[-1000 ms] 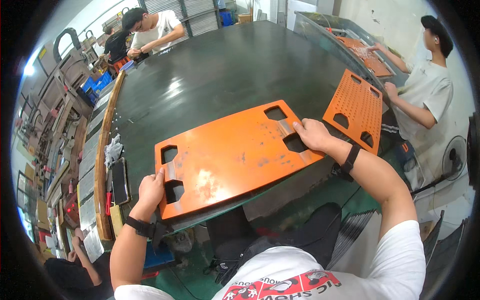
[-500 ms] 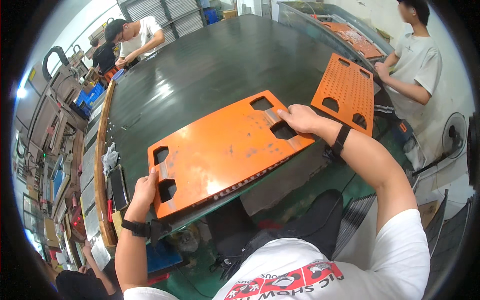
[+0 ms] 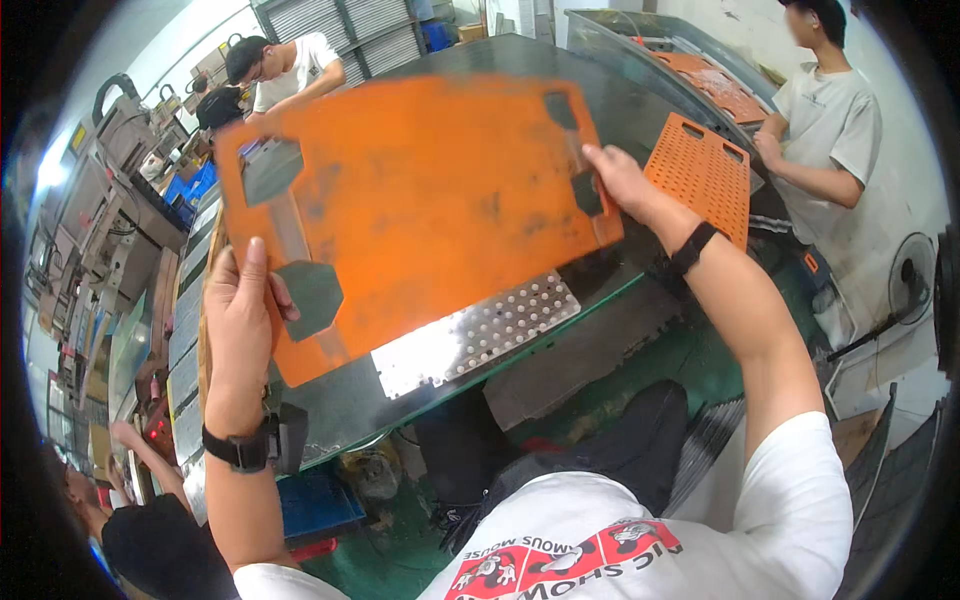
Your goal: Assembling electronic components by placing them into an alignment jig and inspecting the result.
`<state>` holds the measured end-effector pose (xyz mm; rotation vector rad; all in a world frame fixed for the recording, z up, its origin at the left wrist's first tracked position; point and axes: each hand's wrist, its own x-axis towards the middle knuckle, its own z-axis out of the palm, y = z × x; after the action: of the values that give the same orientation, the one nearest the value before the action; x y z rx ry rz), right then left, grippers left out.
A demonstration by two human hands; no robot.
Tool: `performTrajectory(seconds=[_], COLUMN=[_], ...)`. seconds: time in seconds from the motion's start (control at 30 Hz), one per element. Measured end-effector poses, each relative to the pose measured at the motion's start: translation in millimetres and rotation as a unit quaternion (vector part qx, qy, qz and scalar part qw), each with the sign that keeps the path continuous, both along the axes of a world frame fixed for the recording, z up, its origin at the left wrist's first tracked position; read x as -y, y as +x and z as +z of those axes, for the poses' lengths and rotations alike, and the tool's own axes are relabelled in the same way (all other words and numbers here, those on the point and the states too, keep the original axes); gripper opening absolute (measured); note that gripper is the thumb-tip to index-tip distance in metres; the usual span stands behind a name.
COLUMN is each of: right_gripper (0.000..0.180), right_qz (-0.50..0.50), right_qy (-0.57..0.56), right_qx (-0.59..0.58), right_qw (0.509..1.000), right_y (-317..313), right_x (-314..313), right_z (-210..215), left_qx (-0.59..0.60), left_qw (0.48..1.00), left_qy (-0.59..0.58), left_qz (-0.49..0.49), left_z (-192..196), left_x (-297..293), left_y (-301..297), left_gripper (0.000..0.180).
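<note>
A flat orange board (image 3: 440,190) with hand-sized cut-outs near its corners is held up off the table, tilted with its dark-smudged face toward me. My left hand (image 3: 240,320) grips the left edge, its thumb along the rim and fingers through the lower cut-out. At the opposite edge my right hand (image 3: 622,185) grips beside the cut-outs; its lower fingers are hidden behind the board. Below, on the table's near edge, lies a shiny metal plate (image 3: 520,320) with rows of round white spots. The board covers the plate's far part.
A perforated orange board (image 3: 705,175) rests on the right of the dark table (image 3: 630,100). Beside it stands a person (image 3: 825,120); another person (image 3: 295,75) bends over the far left edge. A grey tub (image 3: 600,40) stands far right, a fan (image 3: 908,275) near right.
Both hands have lifted the orange board off the table and tipped it up, its near edge rising. The metal plate beneath has come into view.
</note>
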<state>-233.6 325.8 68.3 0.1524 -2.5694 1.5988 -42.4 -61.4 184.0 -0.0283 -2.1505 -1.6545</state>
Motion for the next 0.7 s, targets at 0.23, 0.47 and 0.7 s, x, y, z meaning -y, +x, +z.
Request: performTrajectory(seconds=[0.23,0.47,0.7], right_gripper=[0.039,0.039,0.045], right_qz=[-0.023,0.07,0.138], right_qy=[-0.165,0.003,-0.279], right_qx=[0.036,-0.093,0.004], right_qw=[0.985,0.993,0.95], right_y=[-31,134,263], right_x=[-63,-100,-76], right_z=[1,-89,-65], left_qx=[-0.14,-0.261,-0.345], left_qw=[0.985,0.913,0.834], left_qy=[-0.067,-0.242,-0.311], left_qz=[-0.08,-0.198,-0.297], left_z=[-11,-91,-138], left_x=[-114,-192,-277], left_y=[38,39,4], left_gripper=[0.018,0.032,0.029])
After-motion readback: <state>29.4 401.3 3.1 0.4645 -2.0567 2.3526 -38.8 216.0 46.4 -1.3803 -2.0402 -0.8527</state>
